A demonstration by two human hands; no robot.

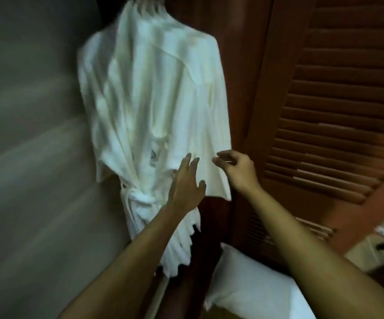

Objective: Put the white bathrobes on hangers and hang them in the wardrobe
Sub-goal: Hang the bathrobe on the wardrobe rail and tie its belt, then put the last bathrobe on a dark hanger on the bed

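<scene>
From the head camera, a white bathrobe (pixel 149 107) hangs in the open wardrobe, its collar at the top of the picture where the hanger is too blurred to make out. The robe's back faces the person, and its belt (pixel 138 199) is knotted at the waist, with the skirt falling in folds below it. The whole picture is smeared by motion, so fine details of the cloth cannot be read. The left hand (pixel 186 183) lies flat against the robe just to the right of the belt knot, its fingers (pixel 187 161) straight and slightly spread, pointing up over the cloth. The right hand (pixel 237 169) is at the robe's right sleeve edge, its thumb and forefinger drawn together as if pinching the sleeve hem; the blur makes it hard to tell whether cloth is truly between them. To the right of the robe stands a dark brown louvred wardrobe door (pixel 329 116), swung open, and behind the robe the wardrobe's inner panel shows in the same brown wood. To the left of the robe is a plain grey wall (pixel 29 134). Below the robe's hem, towards the lower right, lies a white pillow (pixel 244 286).
</scene>
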